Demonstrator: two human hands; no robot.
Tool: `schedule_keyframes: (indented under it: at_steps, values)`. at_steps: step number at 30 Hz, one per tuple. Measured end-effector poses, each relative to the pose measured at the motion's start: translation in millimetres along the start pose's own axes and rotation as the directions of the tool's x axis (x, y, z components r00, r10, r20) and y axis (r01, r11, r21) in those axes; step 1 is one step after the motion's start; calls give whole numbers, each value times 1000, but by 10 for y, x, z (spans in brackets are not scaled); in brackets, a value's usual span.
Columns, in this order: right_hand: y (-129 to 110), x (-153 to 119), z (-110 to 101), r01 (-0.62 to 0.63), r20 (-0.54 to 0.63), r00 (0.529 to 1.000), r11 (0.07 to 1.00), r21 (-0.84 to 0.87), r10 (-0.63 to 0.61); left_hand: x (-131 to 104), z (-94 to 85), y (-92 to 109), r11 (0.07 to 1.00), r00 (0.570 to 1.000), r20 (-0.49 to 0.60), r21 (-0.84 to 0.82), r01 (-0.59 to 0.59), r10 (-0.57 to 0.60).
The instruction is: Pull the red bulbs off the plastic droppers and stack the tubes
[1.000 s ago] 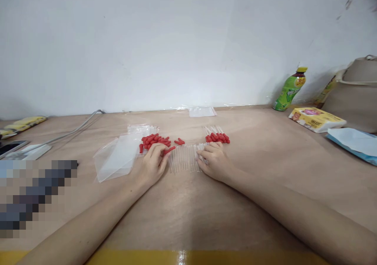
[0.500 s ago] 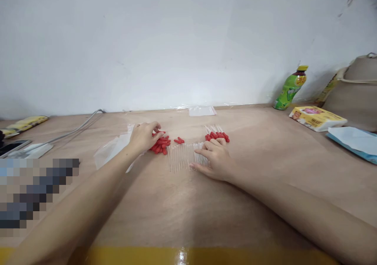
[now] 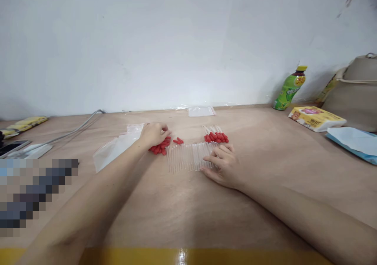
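My left hand (image 3: 154, 134) is over a pile of red rubber bulbs (image 3: 159, 148), its thumb and fingers curled together; anything between the fingertips is hidden. Several thin clear glass tubes (image 3: 182, 158) lie side by side in a row at the middle of the table. At the row's right end my right hand (image 3: 225, 165) rests, thumb and index finger apart and near the last tubes, with nothing seen in its grasp. Two or three loose red bulbs (image 3: 178, 141) lie just behind the row. Behind my right hand are several glass droppers (image 3: 216, 136) with red bulbs on their near ends.
Clear plastic bags (image 3: 113, 149) lie left of the pile, and another small bag (image 3: 202, 111) is by the wall. A grey cable (image 3: 79, 129) crosses the left side. On the right stand a green bottle (image 3: 290, 89), a tissue pack (image 3: 316, 118) and a blue-white packet (image 3: 353, 141).
My left hand has moved right across the red bulbs, its fingers curling in. My right hand has shifted slightly right and nearer, uncovering more of the tubes.
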State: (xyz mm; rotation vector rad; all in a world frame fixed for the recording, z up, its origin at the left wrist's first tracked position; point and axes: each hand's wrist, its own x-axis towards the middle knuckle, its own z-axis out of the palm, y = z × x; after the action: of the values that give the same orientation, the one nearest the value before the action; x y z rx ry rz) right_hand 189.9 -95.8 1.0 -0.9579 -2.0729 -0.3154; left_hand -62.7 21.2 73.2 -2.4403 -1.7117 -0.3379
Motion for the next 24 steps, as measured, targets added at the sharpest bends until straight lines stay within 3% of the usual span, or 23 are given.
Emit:
schedule_keyframes:
  at_steps: [6,14,18,24]
  values:
    - [41,-20,-25,5,-26,1000,1000,20,-4,97,84,416,993,997,-53,-96,-65,60]
    - [79,-31,-15,17,-20,1000,1000,-14,-18,208,304,1155,912,952,-54,-273,-305,302]
    - [86,-33,-11,18,-21,1000,1000,-13,-18,252,364,1287,883,932,-68,-302,-359,356]
    - [79,-23,-10,12,-18,1000,1000,-7,-13,285,396,1303,865,926,-103,-332,-376,363]
